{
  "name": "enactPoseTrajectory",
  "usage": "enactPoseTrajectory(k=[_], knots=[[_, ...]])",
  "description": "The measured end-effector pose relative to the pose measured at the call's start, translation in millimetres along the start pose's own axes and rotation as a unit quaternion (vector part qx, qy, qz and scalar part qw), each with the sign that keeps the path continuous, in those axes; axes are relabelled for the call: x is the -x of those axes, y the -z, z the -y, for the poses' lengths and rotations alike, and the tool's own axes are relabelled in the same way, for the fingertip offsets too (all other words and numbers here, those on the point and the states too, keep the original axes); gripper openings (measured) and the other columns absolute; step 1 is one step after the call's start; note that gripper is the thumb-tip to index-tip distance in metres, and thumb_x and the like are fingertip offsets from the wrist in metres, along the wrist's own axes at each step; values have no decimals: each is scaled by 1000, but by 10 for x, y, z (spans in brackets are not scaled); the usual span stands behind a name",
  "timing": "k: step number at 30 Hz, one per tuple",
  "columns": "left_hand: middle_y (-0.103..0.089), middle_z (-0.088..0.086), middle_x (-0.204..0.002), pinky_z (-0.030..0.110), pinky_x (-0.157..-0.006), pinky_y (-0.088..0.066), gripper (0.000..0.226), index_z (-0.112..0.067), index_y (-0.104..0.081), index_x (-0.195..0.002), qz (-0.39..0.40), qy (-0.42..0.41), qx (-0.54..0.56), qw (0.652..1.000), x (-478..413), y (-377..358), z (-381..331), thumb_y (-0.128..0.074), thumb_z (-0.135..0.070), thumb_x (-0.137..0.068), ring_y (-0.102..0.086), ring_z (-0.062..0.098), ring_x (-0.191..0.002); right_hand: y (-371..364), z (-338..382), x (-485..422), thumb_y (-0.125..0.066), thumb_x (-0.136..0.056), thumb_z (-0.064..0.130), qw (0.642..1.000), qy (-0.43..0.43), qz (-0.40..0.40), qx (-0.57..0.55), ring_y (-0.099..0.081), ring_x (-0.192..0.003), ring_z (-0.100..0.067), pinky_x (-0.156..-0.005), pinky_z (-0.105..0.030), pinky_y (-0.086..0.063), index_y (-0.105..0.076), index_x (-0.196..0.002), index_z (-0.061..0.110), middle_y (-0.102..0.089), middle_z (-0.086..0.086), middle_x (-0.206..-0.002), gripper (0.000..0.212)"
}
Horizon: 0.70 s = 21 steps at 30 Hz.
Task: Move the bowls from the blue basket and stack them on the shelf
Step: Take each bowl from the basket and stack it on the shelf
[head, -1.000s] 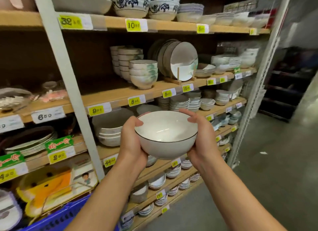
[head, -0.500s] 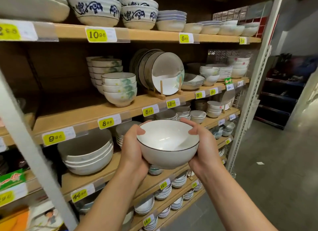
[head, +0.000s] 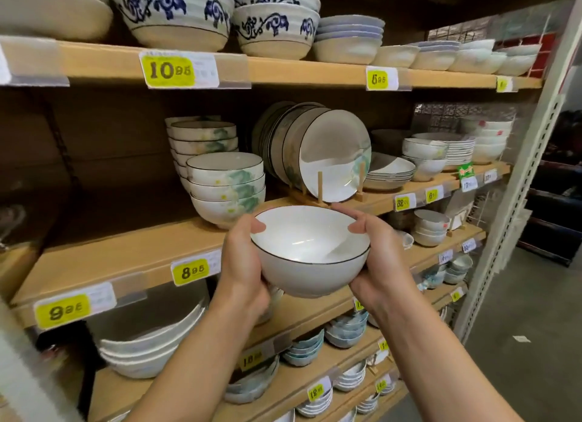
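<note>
Yellow price tags line the shelf edges: "10.95" [head: 167, 70] and "5.95" [head: 379, 79] on the top board, "9.95" [head: 62, 311] and "8.95" [head: 190, 272] on the middle shelf [head: 126, 254]. Further right the tags are too small and blurred to read with confidence.

We hold the white bowl [head: 310, 251] in the air just in front of that middle shelf's front edge. It is upright and shows a plain white inside and a thin dark line on its rim. Our left hand [head: 242, 264] and right hand [head: 378, 264] both grasp it, thumbs hooked over the rim on either side and fingers wrapped round the wall underneath.

Just beyond and to the left of it stands a stack of three green-patterned bowls [head: 226, 188], with a taller stack behind. To the right, dark-rimmed plates [head: 327, 157] lean on edge in a wooden rack [head: 319, 187]. Blue-patterned bowls [head: 176, 12] sit nested on the top board.

Bare wood stretches left of the green-patterned stack, along the front lip.
</note>
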<state>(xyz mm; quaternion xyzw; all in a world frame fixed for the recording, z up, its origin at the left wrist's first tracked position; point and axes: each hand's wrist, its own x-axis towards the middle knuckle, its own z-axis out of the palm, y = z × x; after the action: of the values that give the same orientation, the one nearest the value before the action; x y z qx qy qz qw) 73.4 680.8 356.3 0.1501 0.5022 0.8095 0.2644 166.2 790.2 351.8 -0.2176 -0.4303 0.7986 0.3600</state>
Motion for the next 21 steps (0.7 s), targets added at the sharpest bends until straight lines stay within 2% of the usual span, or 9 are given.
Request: enactPoseTrajectory(k=[6, 8, 10, 12, 14, 17, 19, 21], knots=[[-77, 1, -84, 27, -54, -55, 33, -20, -70, -98, -32, -37, 4, 999, -228, 32, -45, -40, -19, -84, -70, 19, -76, -118, -42, -467, -39, -79, 5, 998, -23, 64, -12, -64, -102, -36, -81, -44, -58, -72, -106, 10, -70, -16, -110, 42], [-76, 0, -89, 27, -56, -55, 33, -19, -70, -100, -44, -40, 2, 998, -283, 66, -92, -42, -16, -83, -69, 18, -80, -160, -26, -643, -38, -79, 4, 994, -47, 102, -10, -64, -104, -38, -90, -49, -55, -71, -110, 7, -70, -19, -111, 45], [-76, 4, -98, 31, -68, -56, 36, -16, -69, -106, -40, -14, 6, 999, -334, 134, -166, -44, -15, -81, -68, 24, -91, -213, 14, -828, -37, -77, 5, 984, -91, 154, 2, -66, -98, -37, -83, -44, -57, -71, -111, 5, -70, -20, -111, 47], [-73, 10, -109, 36, -78, -53, 45, -12, -68, -114, -1, 41, 11, 999, -348, 185, -253, -47, -16, -74, -67, 30, -98, -277, 61, -984, -36, -74, 6, 965, -140, 220, 21, -70, -85, -33, -71, -36, -60, -75, -102, 5, -72, -20, -104, 48], [-70, 14, -116, 40, -83, -50, 58, -13, -68, -118, 34, 87, 6, 996, -341, 191, -281, -53, -19, -62, -65, 33, -100, -343, 79, -1090, -36, -70, 7, 943, -176, 281, 42, -71, -77, -30, -63, -31, -60, -78, -95, 6, -72, -19, -100, 49], [-72, 14, -110, 38, -74, -50, 59, -14, -74, -106, 14, 53, 5, 998, -382, 154, -213, -53, -24, -53, -65, 32, -91, -402, 67, -1152, -39, -65, 9, 922, -210, 321, 48, -69, -75, -31, -61, -28, -58, -77, -94, 4, -70, -19, -97, 48], [-74, 14, -96, 33, -62, -52, 50, -13, -77, -91, -23, 17, 23, 999, -375, 91, -162, -50, -25, -51, -68, 28, -74, -387, 69, -1154, -43, -67, 11, 926, -202, 317, 40, -66, -83, -32, -70, -32, -56, -72, -103, 2, -69, -19, -100, 47], [-74, 14, -95, 33, -62, -54, 53, -11, -75, -98, -58, -4, 46, 997, -375, 30, -96, -50, -25, -53, -69, 30, -76, -295, 58, -1124, -45, -78, 14, 937, -181, 298, 12, -66, -89, -30, -76, -35, -53, -72, -102, 5, -71, -15, -102, 37]])
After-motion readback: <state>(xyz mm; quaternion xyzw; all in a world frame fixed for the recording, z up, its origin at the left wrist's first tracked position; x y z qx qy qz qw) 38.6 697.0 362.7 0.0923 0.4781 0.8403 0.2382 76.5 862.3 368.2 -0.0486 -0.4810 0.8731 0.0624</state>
